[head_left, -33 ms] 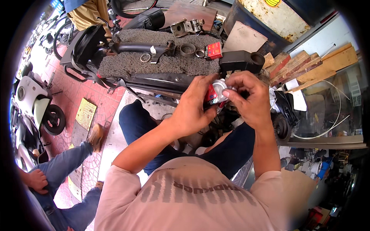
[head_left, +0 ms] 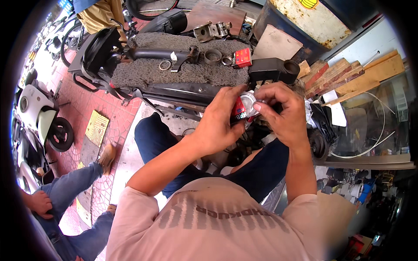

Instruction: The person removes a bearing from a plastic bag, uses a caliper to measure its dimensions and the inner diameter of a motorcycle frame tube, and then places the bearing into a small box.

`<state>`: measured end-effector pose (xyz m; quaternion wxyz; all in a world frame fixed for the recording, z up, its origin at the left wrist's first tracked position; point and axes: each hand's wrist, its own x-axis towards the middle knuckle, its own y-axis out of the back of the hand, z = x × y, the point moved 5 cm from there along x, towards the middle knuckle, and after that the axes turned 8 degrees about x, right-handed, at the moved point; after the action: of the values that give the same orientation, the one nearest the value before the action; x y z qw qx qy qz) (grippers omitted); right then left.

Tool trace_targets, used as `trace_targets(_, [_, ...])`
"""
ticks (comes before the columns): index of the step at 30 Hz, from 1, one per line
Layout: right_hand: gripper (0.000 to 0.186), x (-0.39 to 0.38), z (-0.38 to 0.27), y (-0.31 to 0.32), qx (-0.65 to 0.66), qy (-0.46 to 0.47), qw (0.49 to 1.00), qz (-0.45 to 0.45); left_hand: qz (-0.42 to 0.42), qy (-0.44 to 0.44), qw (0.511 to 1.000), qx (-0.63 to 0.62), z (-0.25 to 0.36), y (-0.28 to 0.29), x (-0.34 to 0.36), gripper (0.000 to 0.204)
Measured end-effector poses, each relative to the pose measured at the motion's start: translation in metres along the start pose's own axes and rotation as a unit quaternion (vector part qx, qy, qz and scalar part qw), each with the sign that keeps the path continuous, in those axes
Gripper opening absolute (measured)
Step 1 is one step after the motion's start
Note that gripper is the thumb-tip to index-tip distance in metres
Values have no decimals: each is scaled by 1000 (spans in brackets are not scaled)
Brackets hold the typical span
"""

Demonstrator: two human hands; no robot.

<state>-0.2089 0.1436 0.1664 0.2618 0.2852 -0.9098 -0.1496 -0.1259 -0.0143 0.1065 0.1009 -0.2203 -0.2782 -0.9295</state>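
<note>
My left hand (head_left: 220, 119) is closed around a small red and black box (head_left: 239, 109), holding it in front of me over my knees. At the box's right side is a silvery round ring-like piece (head_left: 248, 103), apparently in clear wrapping. My right hand (head_left: 282, 108) pinches the edge of that piece between thumb and fingers; the other fingertips are partly hidden. Beyond my hands, a rough grey mat (head_left: 143, 75) carries a black metal tube with a fork end (head_left: 159, 53), a thin ring (head_left: 164, 65), a wide metal ring (head_left: 213, 56), a smaller ring (head_left: 226, 60) and another red box (head_left: 241, 58).
A metal bracket (head_left: 211, 31) lies at the mat's far edge. On the right are a black plastic housing (head_left: 272, 69), wooden planks (head_left: 335, 74) and a glass case (head_left: 370, 117). A seated person's jeans leg (head_left: 74, 185) is at lower left, near parked scooters (head_left: 32, 104).
The silvery round piece has tilted slightly in my fingers and shows more of its face. Both hands stay in nearly the same place.
</note>
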Motion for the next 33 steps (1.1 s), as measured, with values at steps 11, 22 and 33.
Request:
trace_targets(11, [15,-5,4,-5,16,2,999,-40,-11,-14,1000,-7,-1,-2,0,80])
trace_targets(22, [17,-13,34,-21,-31,-59,995,-75,-11,29,999,15,-5,-10,-7,78])
trace_targets(33, [20,-31,46,-31,168,-131,977,3,-61,136,983,-104,-11,0,-3,56])
